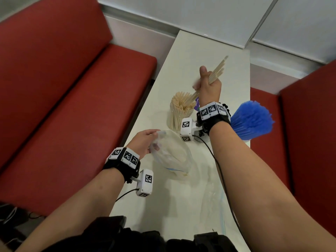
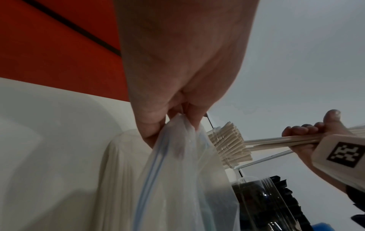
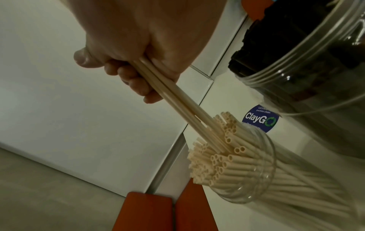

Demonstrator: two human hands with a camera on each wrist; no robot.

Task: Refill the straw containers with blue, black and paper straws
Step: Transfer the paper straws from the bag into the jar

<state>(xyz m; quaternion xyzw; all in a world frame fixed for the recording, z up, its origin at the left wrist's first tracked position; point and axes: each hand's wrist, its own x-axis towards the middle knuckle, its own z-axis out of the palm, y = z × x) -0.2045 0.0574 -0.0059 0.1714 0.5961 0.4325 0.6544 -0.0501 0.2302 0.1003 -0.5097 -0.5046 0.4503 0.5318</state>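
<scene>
My right hand (image 1: 207, 82) grips a small bundle of cream paper straws (image 1: 217, 70) at mid-length, tilted, with the lower ends entering the clear jar of paper straws (image 1: 179, 110) on the white table. In the right wrist view the bundle (image 3: 177, 100) meets the packed straw ends in the jar (image 3: 254, 170). My left hand (image 1: 145, 140) pinches the mouth of a clear zip bag (image 1: 172, 153) that still has paper straws inside; the pinched bag (image 2: 177, 150) fills the left wrist view. A fan of blue straws (image 1: 251, 120) stands behind my right wrist. A jar of black straws (image 3: 308, 51) sits beside the paper jar.
The narrow white table (image 1: 200, 51) runs between red bench seats (image 1: 63, 115) on the left and another red bench (image 1: 309, 133) on the right. An empty clear bag (image 1: 216, 202) lies flat near me. A blue round sticker (image 3: 260, 119) is on the tabletop. Wrist-camera cables cross the table.
</scene>
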